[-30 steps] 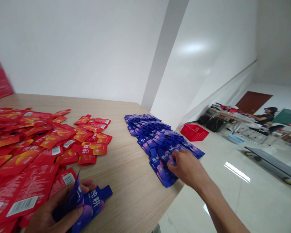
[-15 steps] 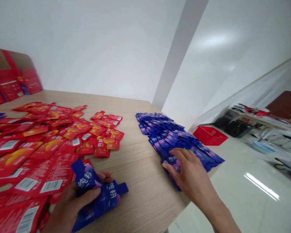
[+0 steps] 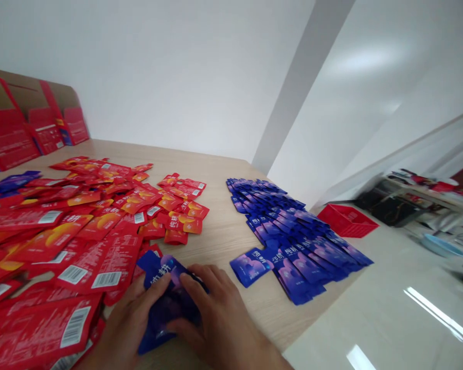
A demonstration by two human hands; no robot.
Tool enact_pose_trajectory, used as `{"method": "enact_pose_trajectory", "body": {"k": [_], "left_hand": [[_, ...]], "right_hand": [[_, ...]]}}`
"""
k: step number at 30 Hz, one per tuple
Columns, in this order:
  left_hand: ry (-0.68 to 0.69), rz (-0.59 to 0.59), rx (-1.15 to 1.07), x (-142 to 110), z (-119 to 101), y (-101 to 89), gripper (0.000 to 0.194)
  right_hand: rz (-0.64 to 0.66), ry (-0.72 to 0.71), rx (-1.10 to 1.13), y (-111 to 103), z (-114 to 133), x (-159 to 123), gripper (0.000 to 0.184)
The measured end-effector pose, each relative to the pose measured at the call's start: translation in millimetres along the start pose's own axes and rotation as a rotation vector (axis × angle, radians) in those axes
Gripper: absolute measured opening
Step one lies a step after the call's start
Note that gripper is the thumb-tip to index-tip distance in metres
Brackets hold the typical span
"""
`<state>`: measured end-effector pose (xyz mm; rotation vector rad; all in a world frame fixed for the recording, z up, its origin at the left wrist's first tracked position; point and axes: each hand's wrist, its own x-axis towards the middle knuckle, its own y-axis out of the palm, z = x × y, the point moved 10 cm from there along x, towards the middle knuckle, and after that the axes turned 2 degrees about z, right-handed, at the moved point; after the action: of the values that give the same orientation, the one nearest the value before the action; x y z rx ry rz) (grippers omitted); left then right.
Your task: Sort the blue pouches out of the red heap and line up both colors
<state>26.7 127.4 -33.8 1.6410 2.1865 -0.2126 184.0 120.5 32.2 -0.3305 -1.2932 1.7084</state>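
Observation:
Both of my hands meet at the near edge of a wooden table [image 3: 219, 236]. My left hand [image 3: 129, 321] grips a small bunch of blue spouted pouches [image 3: 164, 293] from the left, thumb on top. My right hand [image 3: 212, 313] lies over the same bunch, fingers pressed down on it. One loose blue pouch [image 3: 250, 264] lies just right of my hands, at the near end of a long row of overlapping blue pouches [image 3: 289, 231].
A wide heap of red pouches [image 3: 81, 226] covers the table's left half. Red cartons [image 3: 27, 128] stand at the back left. Beyond the table's right edge are a glossy floor, a red crate [image 3: 347, 220] and a cluttered far bench.
My right hand left the blue row and came back to the bunch in my left hand. One blue pouch now lies pulled out from the row's near end. The view swung left.

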Motion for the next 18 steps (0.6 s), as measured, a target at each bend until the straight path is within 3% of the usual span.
{"method": "enact_pose_trajectory", "body": {"k": [6,11,15,18], "left_hand": [[0.098,0.173,0.187,4.8,-16.8,20.6,0.048],[0.183,0.256,0.352,19.7,-20.9,21.9,0.057],[0.330,0.231,0.444,18.0,-59.3,32.9,0.049],[0.433,0.275,0.484,17.4,-92.0,70.6,0.039]], "right_hand": [[0.019,0.098,0.064,-8.3,-19.9,-22.4,0.062],[-0.099,-0.017,0.007,-21.2,-14.5,-42.3,0.056],[-0.301,-0.145,-0.161,-70.2,-25.7,-66.8,0.031],[-0.400,-0.113,-0.316,-127.6,-62.6,-67.6,0.016]]}}
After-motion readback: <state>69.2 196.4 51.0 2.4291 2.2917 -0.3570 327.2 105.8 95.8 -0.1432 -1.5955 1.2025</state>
